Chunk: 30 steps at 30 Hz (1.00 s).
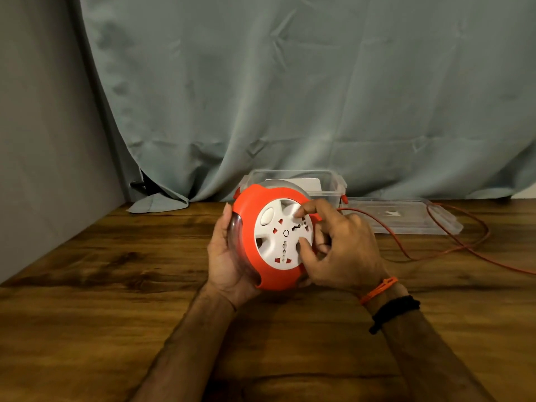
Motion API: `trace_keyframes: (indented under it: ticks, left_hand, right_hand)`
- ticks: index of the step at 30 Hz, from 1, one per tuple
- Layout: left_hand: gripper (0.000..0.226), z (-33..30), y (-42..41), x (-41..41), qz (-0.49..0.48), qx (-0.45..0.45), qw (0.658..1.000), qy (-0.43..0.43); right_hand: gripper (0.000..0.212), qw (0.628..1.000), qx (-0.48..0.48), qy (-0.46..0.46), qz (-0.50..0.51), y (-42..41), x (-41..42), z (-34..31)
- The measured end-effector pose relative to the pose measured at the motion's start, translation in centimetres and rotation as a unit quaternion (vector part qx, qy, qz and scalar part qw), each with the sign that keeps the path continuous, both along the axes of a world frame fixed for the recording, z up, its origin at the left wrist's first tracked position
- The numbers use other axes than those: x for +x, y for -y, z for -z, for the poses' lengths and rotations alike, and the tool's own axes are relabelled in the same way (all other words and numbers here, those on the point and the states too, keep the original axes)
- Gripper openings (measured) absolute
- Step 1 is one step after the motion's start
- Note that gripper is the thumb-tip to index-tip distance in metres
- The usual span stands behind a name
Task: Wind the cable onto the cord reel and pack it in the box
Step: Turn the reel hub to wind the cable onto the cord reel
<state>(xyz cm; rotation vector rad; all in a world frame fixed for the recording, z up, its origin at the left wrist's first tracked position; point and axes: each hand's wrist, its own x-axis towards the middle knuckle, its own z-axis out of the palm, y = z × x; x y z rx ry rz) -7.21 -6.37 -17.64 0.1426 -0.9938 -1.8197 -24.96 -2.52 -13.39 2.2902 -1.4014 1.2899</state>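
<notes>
**Reel in hand, cable loose**

Centre frame: left hand (229, 256) cradles the cord reel (261, 227) tilted, fingers curled round its rim to steady it. Right hand (342, 250) pinches the white hub (278, 227), likely to wind. Orange cable (452, 242) trails right, beside the open box (333, 184).

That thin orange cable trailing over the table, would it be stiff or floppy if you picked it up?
Probably floppy: the orange cable lies in loose curves on the wooden table, so it would likely sag and drag. It looks thin, so probably light. Its loops pass by the clear lid, so it might snag there.
</notes>
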Motion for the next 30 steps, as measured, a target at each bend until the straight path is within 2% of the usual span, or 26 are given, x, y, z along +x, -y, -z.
trace_keyframes:
  ticks: [3,6,10,15,22,26,30]
  left_hand:
    - [0.071,-0.1,0.0,-0.2,-0.004,-0.001,1.000,0.002]
    - [0.073,-0.1,0.0,-0.2,-0.005,-0.001,1.000,0.004]
    - [0.077,-0.2,-0.1,-0.2,0.017,-0.001,1.000,0.026]
    - [0.076,-0.3,-0.2,0.0,0.049,-0.002,0.998,0.028]
    - [0.071,-0.4,-0.2,-0.5,-0.040,-0.001,0.999,0.036]
    - [0.072,-0.6,-0.3,-0.3,-0.024,0.011,0.999,0.024]
    - [0.071,-0.7,-0.3,-0.2,-0.014,-0.003,1.000,0.008]
  right_hand:
    - [0.057,0.998,0.035,-0.053,0.014,0.0,0.0,0.0]
    - [0.065,0.995,0.047,-0.086,0.029,0.2,-0.1,0.2]
    - [0.065,0.993,0.043,-0.099,0.039,0.4,-0.2,0.4]
    - [0.060,0.992,-0.021,-0.097,0.072,0.2,-0.2,0.4]
    - [0.069,0.986,0.013,-0.027,0.167,0.1,1.6,1.1]
    - [0.076,0.991,0.008,-0.004,0.135,0.0,2.2,1.3]
    - [0.065,0.997,0.013,0.005,0.079,0.2,1.3,0.7]
